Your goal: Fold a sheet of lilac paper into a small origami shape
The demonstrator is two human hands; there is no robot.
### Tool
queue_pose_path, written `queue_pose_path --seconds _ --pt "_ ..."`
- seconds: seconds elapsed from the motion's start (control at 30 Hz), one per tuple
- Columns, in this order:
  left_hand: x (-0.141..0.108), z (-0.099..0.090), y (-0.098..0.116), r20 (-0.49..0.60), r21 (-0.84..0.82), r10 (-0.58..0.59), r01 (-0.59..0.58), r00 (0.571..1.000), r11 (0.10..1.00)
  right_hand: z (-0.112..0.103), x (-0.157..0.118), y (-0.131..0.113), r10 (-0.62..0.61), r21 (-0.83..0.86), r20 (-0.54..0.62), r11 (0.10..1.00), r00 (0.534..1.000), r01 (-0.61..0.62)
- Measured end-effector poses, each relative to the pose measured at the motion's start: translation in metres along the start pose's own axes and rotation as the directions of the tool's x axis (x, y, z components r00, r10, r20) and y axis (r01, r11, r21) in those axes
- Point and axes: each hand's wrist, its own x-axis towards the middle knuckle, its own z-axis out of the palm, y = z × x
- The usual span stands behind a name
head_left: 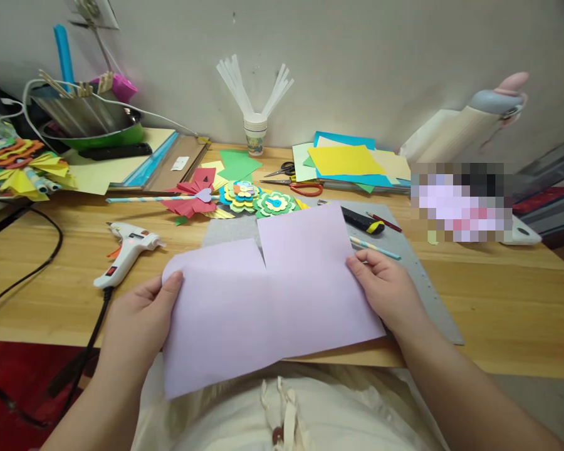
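A sheet of light purple paper [225, 319] is held up in front of me, over the table's near edge. It has a crease down its middle and a slit running in from its top edge, with the two halves offset there. My left hand [143, 313] pinches the left edge between thumb and fingers. On the other side, my right hand [383, 285] grips the right edge the same way. Beneath the paper lies a grey cutting mat [427, 307], partly covered. A yellow-and-black utility knife [364, 220] rests on the mat behind the sheet.
A white glue gun [129, 250] with a black cord lies left. Paper flowers [239, 195], scissors [305, 188] and coloured sheets [345, 161] are behind the mat. A paper cup [255, 134] with white sticks stands by the wall. A pan [94, 134] sits back left.
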Motion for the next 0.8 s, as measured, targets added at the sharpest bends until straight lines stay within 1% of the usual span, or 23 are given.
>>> queue_pose_path --seconds 0.2,0.47,0.63,0.8 --pt "-0.004 0.003 -0.004 -0.04 -0.098 0.02 -0.024 0.999 0.995 -0.003 -0.009 0.001 -0.053 0.018 -0.085 0.998 0.995 0.054" --pt "-0.011 0.003 -0.002 -0.128 -0.126 0.054 -0.07 0.99 0.99 -0.003 -0.011 0.0 -0.09 0.004 -0.161 0.996 0.983 0.092" --pt "-0.012 0.005 -0.001 -0.148 -0.131 0.052 -0.072 0.988 0.989 -0.002 -0.012 -0.002 -0.097 0.007 -0.179 0.995 0.979 0.1" --pt "-0.01 0.005 -0.005 -0.146 -0.143 0.041 -0.062 0.988 0.988 -0.002 -0.012 -0.001 -0.092 0.024 -0.179 0.995 0.98 0.098"
